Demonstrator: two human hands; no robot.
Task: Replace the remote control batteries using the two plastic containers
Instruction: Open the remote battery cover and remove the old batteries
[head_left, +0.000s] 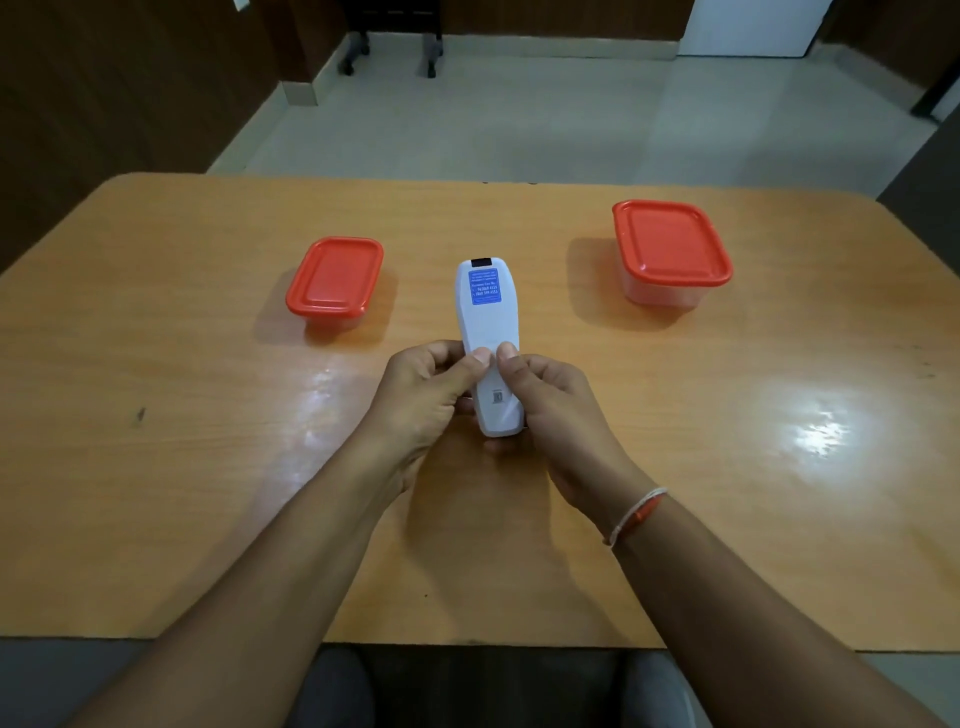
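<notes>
A white remote control (485, 322) with a blue sticker is held back side up over the middle of the wooden table (182, 389). My left hand (421, 400) and my right hand (556, 415) both grip its near half, thumbs pressed side by side on the back cover. A small clear container with a red lid (335, 278) sits to the left of the remote. A larger clear container with a red lid (670, 249) stands to the right, further back. Both lids are on and what is inside is hidden.
The table's far edge borders a pale tiled floor (493, 119). Chair legs on castors (389, 52) stand at the back of the room. A red and white thread band (636, 517) circles my right wrist.
</notes>
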